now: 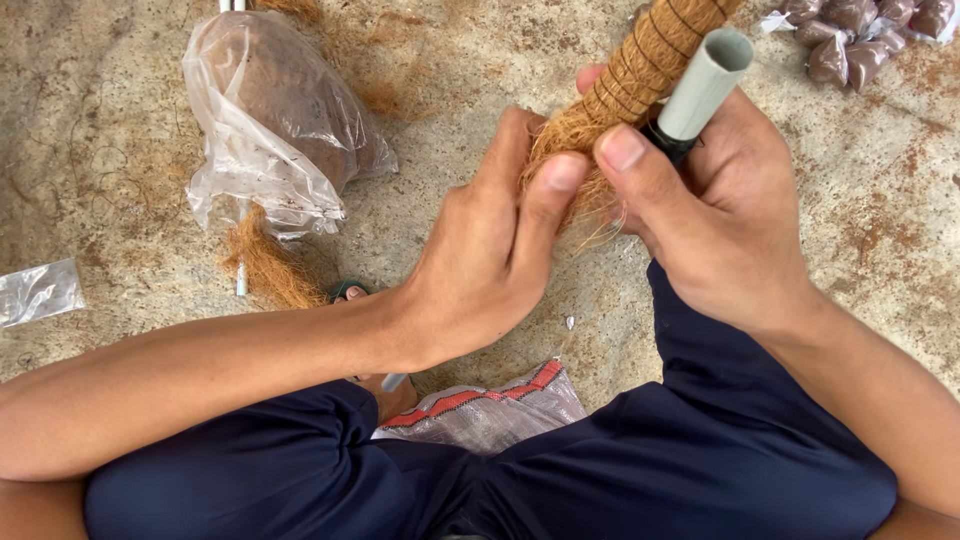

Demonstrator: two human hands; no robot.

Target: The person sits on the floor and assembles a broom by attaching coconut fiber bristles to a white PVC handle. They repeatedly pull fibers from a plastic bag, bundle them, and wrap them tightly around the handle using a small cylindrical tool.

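My left hand point(495, 250) pinches the loose, frayed end of a brown coir-wrapped pole point(640, 70), thumb and fingers closed on the fibres. That pole runs up to the top edge, bound with thin dark thread. My right hand point(715, 215) grips the same fibre end from the right and also holds a grey tube with a black tip point(700, 90) between thumb and fingers. Both hands meet over my lap, above my dark blue trousers point(700, 450).
A clear plastic bag of brown coir point(275, 115) lies on the stained concrete floor point(90, 150) at upper left, loose fibre point(270, 270) below it. Several small filled bags point(860, 35) sit at top right. A woven sack point(490, 410) lies between my legs.
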